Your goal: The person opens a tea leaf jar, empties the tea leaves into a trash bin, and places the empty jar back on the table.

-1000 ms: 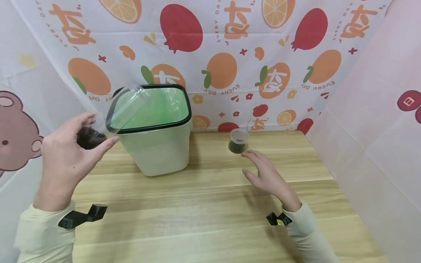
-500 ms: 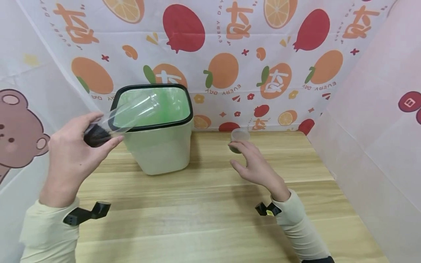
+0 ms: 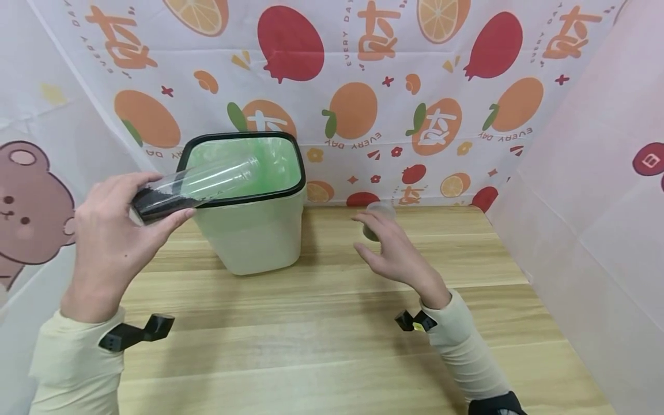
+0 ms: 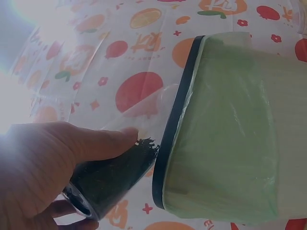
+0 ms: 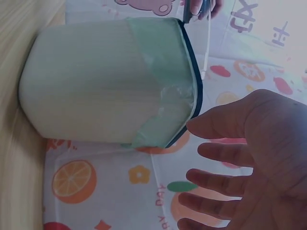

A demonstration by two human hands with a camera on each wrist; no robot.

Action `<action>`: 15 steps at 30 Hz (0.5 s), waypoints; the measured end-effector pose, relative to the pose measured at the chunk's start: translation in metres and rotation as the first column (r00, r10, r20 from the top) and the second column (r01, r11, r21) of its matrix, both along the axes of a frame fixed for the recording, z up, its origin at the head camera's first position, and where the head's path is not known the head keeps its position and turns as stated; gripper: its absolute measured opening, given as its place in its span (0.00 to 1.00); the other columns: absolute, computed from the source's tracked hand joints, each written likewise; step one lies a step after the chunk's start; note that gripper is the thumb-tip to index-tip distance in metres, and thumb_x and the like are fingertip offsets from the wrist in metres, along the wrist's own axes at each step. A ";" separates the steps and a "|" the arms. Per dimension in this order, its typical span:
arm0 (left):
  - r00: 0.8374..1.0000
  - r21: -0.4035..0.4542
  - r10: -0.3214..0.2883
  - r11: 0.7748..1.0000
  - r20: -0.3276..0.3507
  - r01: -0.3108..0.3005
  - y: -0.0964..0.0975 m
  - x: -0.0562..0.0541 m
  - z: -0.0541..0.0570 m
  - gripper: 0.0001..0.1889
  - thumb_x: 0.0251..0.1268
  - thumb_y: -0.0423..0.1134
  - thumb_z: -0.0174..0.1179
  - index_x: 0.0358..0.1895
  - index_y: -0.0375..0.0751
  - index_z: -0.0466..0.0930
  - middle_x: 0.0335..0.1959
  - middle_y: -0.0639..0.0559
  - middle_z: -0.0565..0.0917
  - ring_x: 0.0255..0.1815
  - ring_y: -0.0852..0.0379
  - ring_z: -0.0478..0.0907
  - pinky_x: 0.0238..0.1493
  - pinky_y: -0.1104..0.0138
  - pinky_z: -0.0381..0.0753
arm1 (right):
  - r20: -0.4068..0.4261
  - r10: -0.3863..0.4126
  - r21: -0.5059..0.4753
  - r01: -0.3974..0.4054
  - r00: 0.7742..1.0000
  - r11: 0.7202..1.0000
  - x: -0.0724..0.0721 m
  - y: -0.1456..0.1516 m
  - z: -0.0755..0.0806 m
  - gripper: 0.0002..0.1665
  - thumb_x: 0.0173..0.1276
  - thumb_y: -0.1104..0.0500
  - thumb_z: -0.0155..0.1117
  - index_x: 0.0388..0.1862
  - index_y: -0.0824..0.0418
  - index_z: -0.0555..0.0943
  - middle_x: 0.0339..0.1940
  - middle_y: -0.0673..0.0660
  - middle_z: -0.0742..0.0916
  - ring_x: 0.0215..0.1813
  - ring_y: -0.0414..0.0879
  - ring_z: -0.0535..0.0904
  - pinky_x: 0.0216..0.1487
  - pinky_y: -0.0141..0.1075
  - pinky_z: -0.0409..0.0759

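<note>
My left hand (image 3: 111,242) grips the base of a clear plastic jar (image 3: 218,177), with black loose bits (image 3: 165,202) in its lower end. The jar lies tilted, its mouth over the bin (image 3: 259,236), which has a black rim and a green bag lining. In the left wrist view the black bits (image 4: 115,172) spread along the jar's side near the rim. My right hand (image 3: 394,251) is held with fingers extended and nothing in its grasp, as the right wrist view shows. Behind it in the head view, a small clear tub (image 3: 385,208) with dark contents is partly hidden.
The wooden table (image 3: 290,340) runs up to a fruit-print cloth (image 3: 342,52) at the back. Cloth walls (image 3: 581,190) stand at the left and right sides. The bin stands at the back left of the table.
The jar in my left hand has tipped closer to level, its mouth moving right and down over the bin, and the black bits have spread along its side. My right hand has moved left.
</note>
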State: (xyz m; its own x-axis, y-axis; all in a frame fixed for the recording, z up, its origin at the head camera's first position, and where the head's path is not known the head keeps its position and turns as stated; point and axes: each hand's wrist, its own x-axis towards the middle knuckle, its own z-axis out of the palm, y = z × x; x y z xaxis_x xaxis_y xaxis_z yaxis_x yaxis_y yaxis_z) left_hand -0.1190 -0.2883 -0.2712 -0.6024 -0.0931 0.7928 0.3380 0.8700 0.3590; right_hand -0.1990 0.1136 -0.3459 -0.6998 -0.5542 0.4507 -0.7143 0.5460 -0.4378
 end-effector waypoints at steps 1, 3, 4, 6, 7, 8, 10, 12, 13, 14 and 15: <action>1.000 0.003 -0.002 1.000 -0.007 0.002 0.000 0.000 0.000 0.36 0.33 0.33 0.84 0.56 0.37 0.84 0.47 0.34 0.86 0.49 0.36 0.78 0.51 0.78 0.55 | -0.004 0.006 -0.005 -0.006 1.000 1.000 0.000 -0.002 0.002 0.30 0.69 0.58 0.67 0.69 0.61 0.74 0.69 0.61 0.79 0.72 0.55 0.72 0.73 0.54 0.72; 1.000 0.009 -0.006 1.000 -0.023 0.006 0.001 -0.001 0.000 0.35 0.33 0.33 0.84 0.55 0.36 0.84 0.47 0.34 0.86 0.49 0.36 0.77 0.51 0.76 0.56 | -0.016 0.020 -0.017 -0.020 1.000 1.000 -0.002 -0.007 0.007 0.30 0.70 0.58 0.66 0.69 0.61 0.74 0.69 0.61 0.79 0.72 0.54 0.72 0.72 0.53 0.73; 1.000 0.012 -0.007 1.000 -0.031 0.007 0.002 -0.002 0.001 0.35 0.33 0.32 0.84 0.55 0.36 0.84 0.46 0.34 0.86 0.49 0.36 0.77 0.51 0.76 0.57 | -0.022 0.025 -0.022 -0.025 0.999 0.999 -0.002 -0.009 0.010 0.30 0.70 0.58 0.66 0.69 0.61 0.74 0.69 0.60 0.79 0.71 0.54 0.72 0.73 0.53 0.73; 0.999 0.015 -0.010 1.000 -0.041 0.010 0.003 -0.003 0.001 0.35 0.33 0.32 0.84 0.54 0.36 0.84 0.47 0.34 0.86 0.50 0.36 0.77 0.52 0.75 0.57 | -0.035 0.033 -0.026 -0.034 0.999 0.999 -0.004 -0.014 0.014 0.30 0.69 0.58 0.66 0.70 0.61 0.74 0.69 0.60 0.79 0.71 0.54 0.73 0.72 0.52 0.72; 0.999 0.016 -0.010 1.000 -0.045 0.011 0.003 -0.003 0.002 0.35 0.33 0.31 0.84 0.54 0.35 0.84 0.47 0.34 0.86 0.50 0.36 0.77 0.52 0.74 0.58 | -0.041 0.036 -0.027 -0.037 0.999 0.999 -0.006 -0.017 0.015 0.30 0.69 0.58 0.66 0.70 0.61 0.74 0.69 0.59 0.79 0.71 0.54 0.73 0.73 0.52 0.72; 0.999 0.016 -0.009 1.000 -0.047 0.010 0.003 -0.003 0.002 0.35 0.32 0.31 0.84 0.54 0.36 0.84 0.47 0.34 0.86 0.50 0.36 0.78 0.52 0.74 0.58 | -0.046 0.039 -0.027 -0.040 0.998 0.999 -0.007 -0.019 0.017 0.30 0.69 0.58 0.66 0.69 0.61 0.74 0.68 0.59 0.79 0.71 0.53 0.73 0.73 0.52 0.72; 0.999 0.016 -0.007 1.000 -0.050 0.007 0.003 -0.003 0.003 0.35 0.32 0.31 0.84 0.54 0.36 0.84 0.48 0.34 0.86 0.51 0.36 0.78 0.52 0.73 0.59 | -0.049 0.044 -0.028 -0.045 0.998 0.999 -0.010 -0.025 0.020 0.31 0.69 0.58 0.66 0.70 0.62 0.74 0.68 0.58 0.79 0.71 0.53 0.73 0.73 0.51 0.72; 0.999 0.012 -0.002 1.000 -0.053 0.002 0.003 -0.003 0.004 0.35 0.32 0.32 0.84 0.54 0.36 0.84 0.48 0.34 0.86 0.51 0.35 0.78 0.52 0.72 0.61 | -0.050 0.049 -0.031 -0.050 0.998 0.998 -0.012 -0.031 0.022 0.31 0.68 0.59 0.66 0.70 0.62 0.74 0.68 0.59 0.80 0.71 0.53 0.73 0.73 0.51 0.72; 0.998 0.010 0.001 1.000 -0.055 0.000 0.003 -0.003 0.004 0.35 0.33 0.32 0.84 0.54 0.36 0.84 0.48 0.34 0.86 0.52 0.35 0.79 0.52 0.71 0.62 | -0.048 0.050 -0.034 -0.051 0.998 0.998 -0.013 -0.034 0.023 0.31 0.68 0.59 0.66 0.70 0.61 0.74 0.68 0.59 0.80 0.72 0.53 0.73 0.73 0.51 0.72; 0.998 0.009 0.003 1.000 -0.057 -0.002 0.003 -0.004 0.005 0.35 0.33 0.32 0.84 0.55 0.37 0.84 0.48 0.34 0.86 0.52 0.34 0.79 0.53 0.71 0.63 | -0.047 0.050 -0.037 -0.051 0.998 0.998 -0.014 -0.037 0.024 0.31 0.68 0.59 0.67 0.70 0.61 0.74 0.68 0.59 0.80 0.72 0.53 0.73 0.73 0.50 0.73; 0.998 0.006 0.002 1.000 -0.058 -0.001 0.003 -0.004 0.005 0.35 0.34 0.33 0.84 0.55 0.37 0.84 0.49 0.34 0.86 0.52 0.34 0.79 0.53 0.72 0.63 | -0.046 0.052 -0.043 -0.054 0.998 0.998 -0.015 -0.040 0.026 0.31 0.68 0.59 0.67 0.70 0.61 0.74 0.68 0.59 0.79 0.72 0.53 0.73 0.73 0.50 0.72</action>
State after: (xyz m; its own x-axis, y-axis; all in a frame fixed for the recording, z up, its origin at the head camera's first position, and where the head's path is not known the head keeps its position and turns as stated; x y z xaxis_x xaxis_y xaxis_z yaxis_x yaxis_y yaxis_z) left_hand -0.1228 -0.2852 -0.2658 -0.5551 -0.0986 0.8259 0.3571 0.8685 0.3437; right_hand -0.2138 0.0735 -0.3201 -0.6483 -0.5690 0.5059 -0.7614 0.4878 -0.4270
